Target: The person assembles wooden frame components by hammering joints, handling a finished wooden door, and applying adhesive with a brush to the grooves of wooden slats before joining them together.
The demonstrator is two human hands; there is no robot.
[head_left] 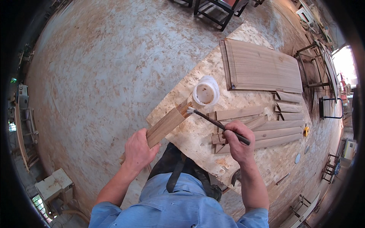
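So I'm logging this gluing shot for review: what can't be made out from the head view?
- Wooden piece: its lower end is hidden under the left hand.
- Brush: the handle's rear is hidden inside the right hand.
- White tub: its contents are too small to identify.
- Small yellow object beside the slats: too small to identify.
- Dark tool at the table edge: partly hidden by the right forearm.

A large rectangular panel of pale grooved wood [264, 66] lies at the far end of the chipboard worktop [266, 163]. Short tapered wooden slats [289, 107] sit just beside it, and longer flat wooden strips [279, 131] lie nearer. A small yellow tape measure [306, 131] rests near the worktop's right edge. Black metal stool legs [218, 9] stand on the worn concrete floor [102, 68].
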